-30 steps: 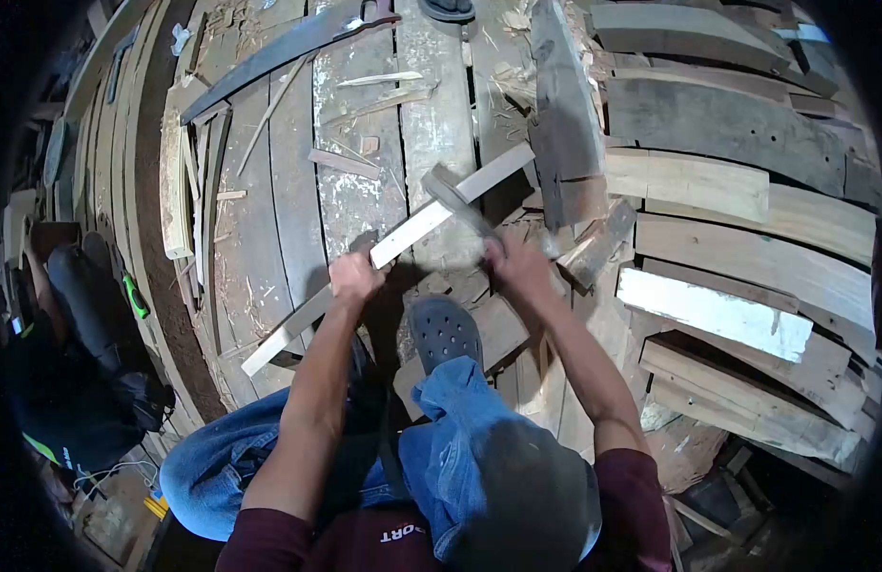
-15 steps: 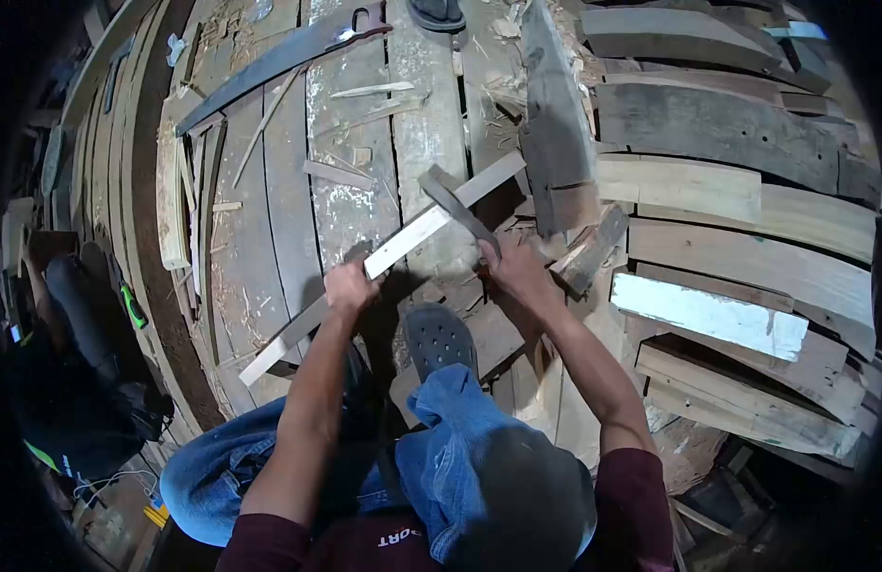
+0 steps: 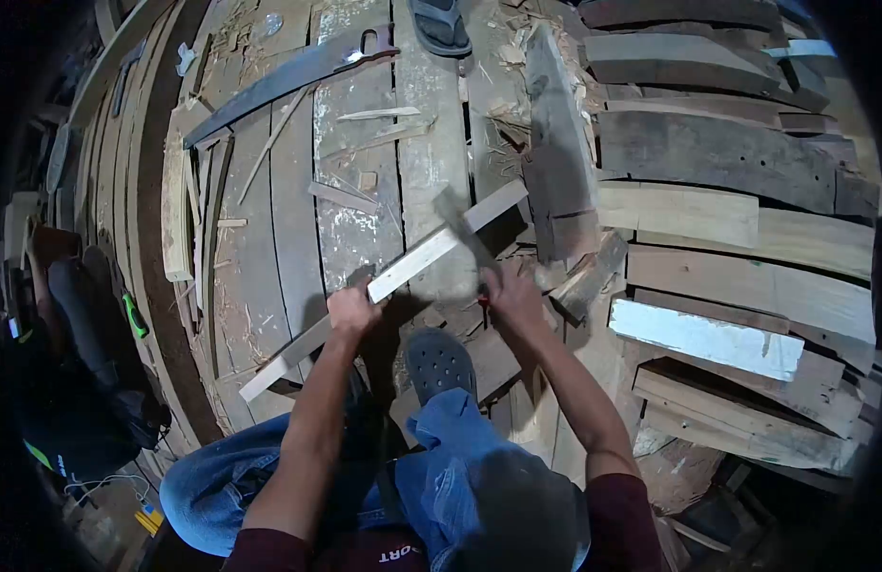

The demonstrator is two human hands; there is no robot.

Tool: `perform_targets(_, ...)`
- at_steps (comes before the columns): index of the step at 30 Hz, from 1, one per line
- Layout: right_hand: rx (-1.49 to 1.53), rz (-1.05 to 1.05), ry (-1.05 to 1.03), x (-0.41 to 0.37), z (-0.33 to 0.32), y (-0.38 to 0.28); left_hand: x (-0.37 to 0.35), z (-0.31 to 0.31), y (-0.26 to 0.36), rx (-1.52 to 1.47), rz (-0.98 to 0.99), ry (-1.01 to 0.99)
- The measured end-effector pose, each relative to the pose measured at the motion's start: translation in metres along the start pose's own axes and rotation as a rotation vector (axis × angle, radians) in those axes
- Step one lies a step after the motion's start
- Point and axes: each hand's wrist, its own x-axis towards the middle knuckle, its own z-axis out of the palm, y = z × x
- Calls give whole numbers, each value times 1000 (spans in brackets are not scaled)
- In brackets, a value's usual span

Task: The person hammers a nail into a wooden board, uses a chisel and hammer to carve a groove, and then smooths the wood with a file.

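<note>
Gripped in the closed left hand (image 3: 353,310) is one long pale wooden strip (image 3: 417,257), laid slantwise across the middle of the plank floor (image 3: 269,248). The right hand (image 3: 510,296) is closed round the handle of one chopping tool (image 3: 457,217), whose blurred head is held over the strip's upper part. Floor planks are run from near edge to far edge, and bare room is left on the strip's left side. The right edge is crowded by a stack of boards (image 3: 746,219), more than ten. One white-painted board (image 3: 708,338) is seen just beside the right forearm. One dark beam (image 3: 555,143) is set between stack and strip, its lower end near the strip's far end. One long saw blade (image 3: 288,69) is laid near the far left corner, well apart from both hands. Two pieces of footwear are counted: one dark clog (image 3: 441,355) just below the strip between the hands, one sandal (image 3: 441,24) at the far edge. Wood slivers (image 3: 379,81) are scattered about, too many to count.
</note>
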Motion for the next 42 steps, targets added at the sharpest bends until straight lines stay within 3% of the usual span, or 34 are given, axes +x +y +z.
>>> perform_targets(2,68,-46,23,-9,-12,-12,-1,-5,5,31,-42,-42)
perform_targets(4,321,288,-35,13,-12,-2,0,-4,3,27,-44,-66)
perform_targets(9,-62,-130,-408,-35,4,-36,0,4,-1,-22,1,25)
perform_targets(10,76,-92,-294,-22,-8,-28,2,5,-1,-29,16,47)
perform_targets(12,370,281,-71,6,-25,-27,0,9,-5,-36,39,71)
perform_targets(15,138,190,86,-19,13,-37,-1,13,-6,-49,31,87)
perform_targets(16,-28,-13,-228,-33,7,-52,1,10,-4,-35,16,84)
perform_targets(18,20,-143,-300,-42,0,-61,3,9,-3,-29,29,68)
perform_targets(20,281,112,-94,-13,46,-13,3,12,-5,-21,23,60)
perform_targets(22,305,291,-43,-17,62,-6,3,14,-8,-9,20,57)
perform_targets(24,87,370,-101,-19,36,-38,1,17,-8,-14,-11,24)
perform_targets(25,270,37,-41,-39,26,-60,-2,10,-4,-30,-7,27)
perform_targets(26,161,-28,-233,-54,14,-80,0,4,-1,-45,-1,32)
perform_targets(28,70,-89,-348,-53,14,-75,3,9,-2,-38,6,20)
perform_targets(31,133,114,14,-18,17,-34,3,11,-5,1,2,13)
perform_targets(34,172,271,203,-13,10,-45,1,7,-1,-24,5,20)
perform_targets(35,-19,87,-41,-35,14,-50,3,6,-1,27,-48,-34)
perform_targets(38,7,-181,-302,-54,9,-47,5,8,-3,-10,-8,-2)
perform_targets(39,16,-120,-220,-40,9,-33,5,12,-5,-15,4,25)
perform_targets(42,31,-3,-236,-50,16,-33,7,15,-8,85,-28,-52)
